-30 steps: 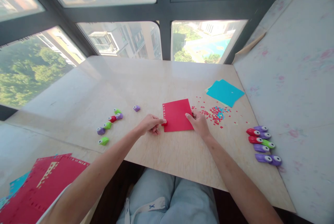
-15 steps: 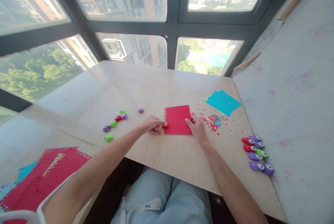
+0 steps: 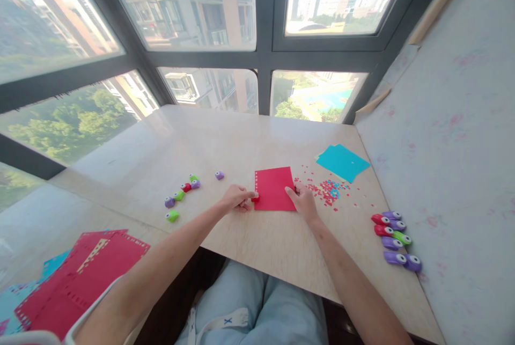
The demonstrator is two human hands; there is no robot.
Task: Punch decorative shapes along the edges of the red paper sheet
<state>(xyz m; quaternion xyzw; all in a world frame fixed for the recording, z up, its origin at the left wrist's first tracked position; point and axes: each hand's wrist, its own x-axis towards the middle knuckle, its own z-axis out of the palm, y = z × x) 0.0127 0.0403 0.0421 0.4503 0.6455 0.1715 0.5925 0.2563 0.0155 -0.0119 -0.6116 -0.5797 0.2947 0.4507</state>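
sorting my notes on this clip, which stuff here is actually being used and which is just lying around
In use:
- red paper sheet, held at its right edge by the right hand
- small red punch at the sheet's left edge, under the left hand

Lying about:
- loose punches at left
- row of punches at right
- blue sheets
- paper bits
- punched red sheets

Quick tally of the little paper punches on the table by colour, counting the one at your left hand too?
Purple punches: 8
Green punches: 4
Red punches: 4, counting the red punch pinched by the left hand
Total: 16
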